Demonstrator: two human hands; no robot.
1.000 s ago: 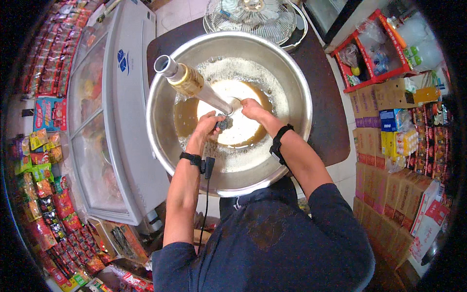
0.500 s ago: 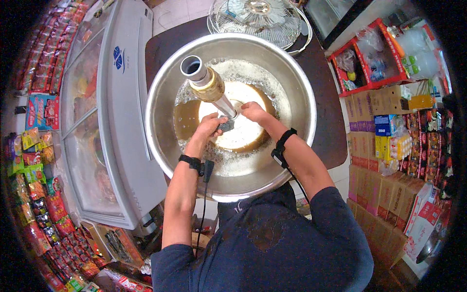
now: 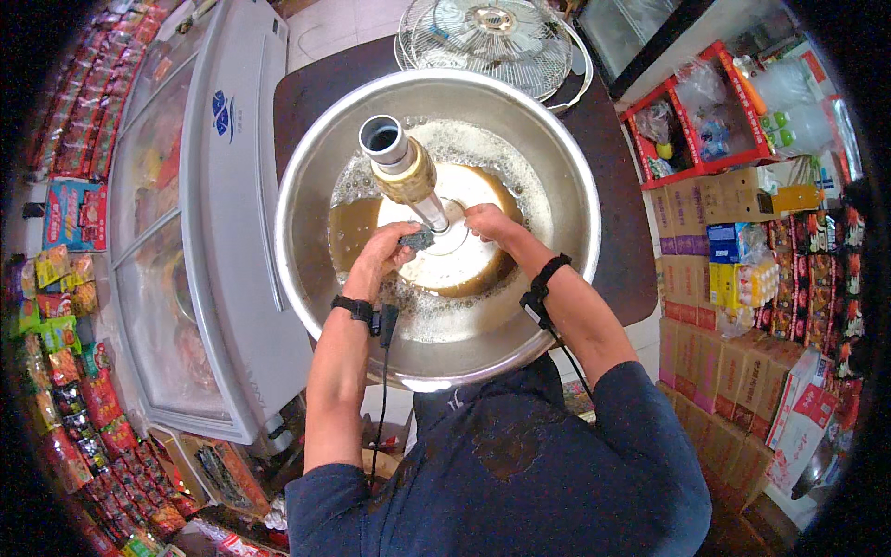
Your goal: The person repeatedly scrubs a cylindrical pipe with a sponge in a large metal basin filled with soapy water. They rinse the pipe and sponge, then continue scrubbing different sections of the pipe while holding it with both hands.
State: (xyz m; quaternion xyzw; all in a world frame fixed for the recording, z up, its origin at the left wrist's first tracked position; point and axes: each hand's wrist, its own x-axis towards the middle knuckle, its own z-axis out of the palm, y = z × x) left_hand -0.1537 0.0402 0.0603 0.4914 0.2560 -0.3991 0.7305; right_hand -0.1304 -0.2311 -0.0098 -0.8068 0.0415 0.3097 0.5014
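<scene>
A large steel basin holds brownish, soapy water. In it stands a fan stand with a round white base and a metal pole, which leans up to the left and has a yellowed collar and a hollow grey top. My left hand is closed on a dark grey scouring pad beside the pole's foot. Right of the pole, my right hand has its fingers curled in over the middle of the base. What its fingertips hold, if anything, is hidden.
The basin rests on a dark table, with a wire fan guard behind it. A glass-topped chest freezer stands at the left. Cartons and a red crate line the right. Packaged snacks hang at the far left.
The pole's top has swung slightly right and toward me, so it leans less to the left. My left hand and the scouring pad have shifted slightly left; my right hand stays near the base's middle.
</scene>
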